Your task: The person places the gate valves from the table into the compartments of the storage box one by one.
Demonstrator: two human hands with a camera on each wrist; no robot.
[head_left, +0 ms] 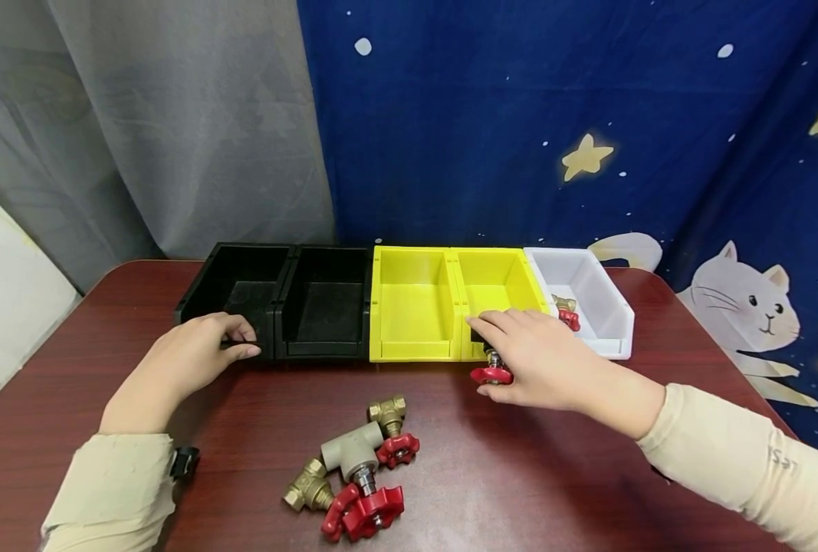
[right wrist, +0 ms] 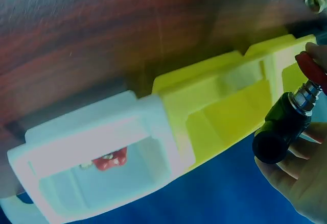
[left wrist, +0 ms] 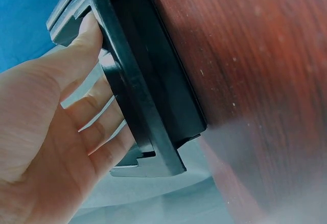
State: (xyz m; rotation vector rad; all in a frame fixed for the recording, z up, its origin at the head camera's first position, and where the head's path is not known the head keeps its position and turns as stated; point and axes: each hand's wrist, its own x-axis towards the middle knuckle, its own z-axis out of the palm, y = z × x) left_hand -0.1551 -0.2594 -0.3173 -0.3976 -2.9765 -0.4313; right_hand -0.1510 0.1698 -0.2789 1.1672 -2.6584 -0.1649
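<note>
My left hand [head_left: 191,356] grips the front rim of the leftmost black bin [head_left: 202,295]. In the left wrist view, the thumb lies on one side of that rim and the fingers curl behind it. With my right hand [head_left: 546,356] I hold a valve [right wrist: 283,127] with a black tee-shaped body, a silver stem and a red handwheel [head_left: 493,375]. It is at the front edge of the right yellow bin [head_left: 494,295], partly hidden by the hand in the head view. Another red-handled brass valve [head_left: 567,313] lies in the white bin [head_left: 605,303].
Several red-handled valves lie on the table in front, including a grey-bodied one [head_left: 353,452] and brass ones [head_left: 308,487]. A second black bin [head_left: 326,310] and the left yellow bin [head_left: 415,307] stand mid-row. Curtains [head_left: 450,115] hang behind the table [head_left: 519,475].
</note>
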